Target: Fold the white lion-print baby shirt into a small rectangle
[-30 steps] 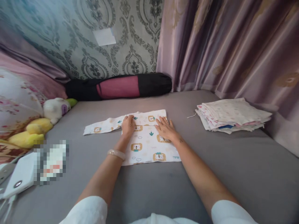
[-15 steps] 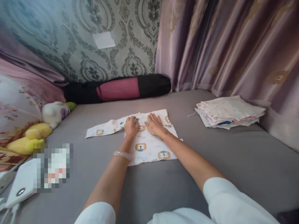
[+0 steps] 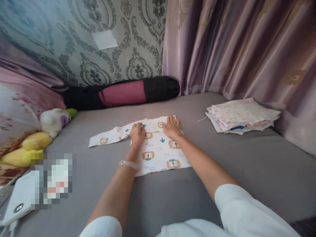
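Printed shirt (image 3: pixel 158 154), just one, lies under two hands: right hand (image 3: pixel 172 127), grip released; left hand (image 3: pixel 137 133), grip unclear.

Single head-worn view, facing forward and down, left hand (image 3: pixel 137 133) and right hand (image 3: pixel 172 127) fairly near, mid-frame, grey sheet (image 3: pixel 163 197) below, patterned wall (image 3: pixel 74 36) beyond

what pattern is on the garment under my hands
The garment is white with tan animal faces and green sprigs, head view.
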`<state>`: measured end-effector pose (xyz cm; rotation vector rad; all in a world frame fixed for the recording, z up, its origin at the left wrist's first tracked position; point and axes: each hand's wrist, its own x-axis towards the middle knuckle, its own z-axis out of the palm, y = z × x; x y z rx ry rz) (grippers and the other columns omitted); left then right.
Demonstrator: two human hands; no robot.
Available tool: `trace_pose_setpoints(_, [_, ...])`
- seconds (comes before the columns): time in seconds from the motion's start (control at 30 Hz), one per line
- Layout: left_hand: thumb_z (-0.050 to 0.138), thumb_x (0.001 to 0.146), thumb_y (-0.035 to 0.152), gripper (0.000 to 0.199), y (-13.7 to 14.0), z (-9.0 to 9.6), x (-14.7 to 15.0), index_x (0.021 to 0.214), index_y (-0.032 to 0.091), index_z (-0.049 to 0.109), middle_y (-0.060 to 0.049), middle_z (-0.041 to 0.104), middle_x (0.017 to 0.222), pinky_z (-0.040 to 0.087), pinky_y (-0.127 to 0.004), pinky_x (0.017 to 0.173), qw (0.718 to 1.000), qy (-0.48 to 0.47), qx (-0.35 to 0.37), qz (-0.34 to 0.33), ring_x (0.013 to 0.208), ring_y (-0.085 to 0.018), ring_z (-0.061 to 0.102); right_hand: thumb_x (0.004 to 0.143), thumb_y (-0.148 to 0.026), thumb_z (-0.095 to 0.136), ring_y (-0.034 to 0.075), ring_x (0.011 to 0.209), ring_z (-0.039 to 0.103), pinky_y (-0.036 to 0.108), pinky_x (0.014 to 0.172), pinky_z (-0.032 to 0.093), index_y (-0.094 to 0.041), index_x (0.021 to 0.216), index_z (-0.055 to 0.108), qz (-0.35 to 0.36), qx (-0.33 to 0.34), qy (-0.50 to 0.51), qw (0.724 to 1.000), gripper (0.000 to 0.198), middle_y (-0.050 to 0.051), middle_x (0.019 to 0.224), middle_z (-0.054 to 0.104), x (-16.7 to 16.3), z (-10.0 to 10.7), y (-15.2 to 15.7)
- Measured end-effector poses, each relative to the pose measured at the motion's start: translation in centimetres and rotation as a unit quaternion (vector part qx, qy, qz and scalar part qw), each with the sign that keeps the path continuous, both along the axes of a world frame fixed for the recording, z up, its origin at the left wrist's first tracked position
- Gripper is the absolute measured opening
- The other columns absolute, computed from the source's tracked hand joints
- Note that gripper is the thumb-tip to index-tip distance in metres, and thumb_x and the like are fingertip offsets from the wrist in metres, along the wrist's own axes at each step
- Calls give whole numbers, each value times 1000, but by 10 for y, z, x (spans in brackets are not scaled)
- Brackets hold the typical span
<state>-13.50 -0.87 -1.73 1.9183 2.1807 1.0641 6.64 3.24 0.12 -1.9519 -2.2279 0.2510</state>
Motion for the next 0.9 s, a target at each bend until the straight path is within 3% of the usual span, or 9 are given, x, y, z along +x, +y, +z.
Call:
trace_pose_setpoints(0.27, [45,88,19,28,2,0,0,110,19,63,-13,60,107,45,-38,90,1000,-8,-16,13,105,-28,58,101,-41,26,31,142,22,48,115,16,1,149,28,-51,27,-4,998,63,21,155,26,16,-2,4])
trace_pose_setpoints(0.5, [41,88,14,34,2,-4,0,114,19,61,-12,60,110,45,-37,92,1000,-6,1,6,109,-27,56,100,-41,26,32,141,22,50,113,18,0,148,29,-54,18,-9,998,63,23,154,26,15,-1,7])
trace_pose_setpoints(0.77, [43,85,11,39,1,-3,0,121,15,58,-17,57,116,46,-41,91,998,63,-20,0,112,-31,53,101,-39,26,32,140,24,52,112,21,4,147,29,-60,15,-25,998,63,24,153,27,15,2,7])
trace_pose_setpoints(0.9, [46,85,13,38,-2,4,7,121,17,58,-19,50,133,42,-47,95,993,118,19,22,117,-34,49,100,-35,30,33,142,21,53,114,15,2,147,32,-41,40,-32,998,60,23,155,24,3,5,3])
